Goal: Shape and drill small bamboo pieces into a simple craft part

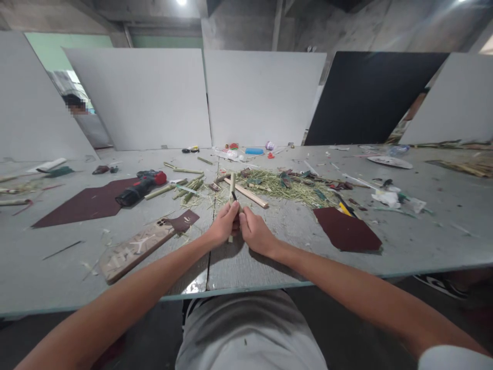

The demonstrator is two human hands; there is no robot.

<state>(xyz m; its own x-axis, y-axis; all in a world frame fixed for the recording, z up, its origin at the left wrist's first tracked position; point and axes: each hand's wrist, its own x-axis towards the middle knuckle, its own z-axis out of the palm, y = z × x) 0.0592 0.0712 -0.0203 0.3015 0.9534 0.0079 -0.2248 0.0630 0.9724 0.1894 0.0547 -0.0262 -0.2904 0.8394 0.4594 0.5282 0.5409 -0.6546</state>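
Note:
Both of my hands meet above the table near its front edge. My left hand (226,223) is closed around a short pale-green plant stalk (232,181), held upright, with its lower end showing under the fingers. Pressed close beside it, my right hand (254,230) is closed on a small dark tool (234,196) that looks like a blade and lies against the stalk. Most of that tool is hidden by the fingers. Just beyond the hands, a flat wooden strip (248,194) lies by a heap of green shavings (285,187).
A red-and-black power tool (142,187) rests on a maroon sheet (84,203) at left, near cut stalks (190,186). A phone (134,249) lies by my left forearm. Right are another maroon sheet (346,229) and a yellow-and-black cutter (345,207). White panels (265,97) stand behind.

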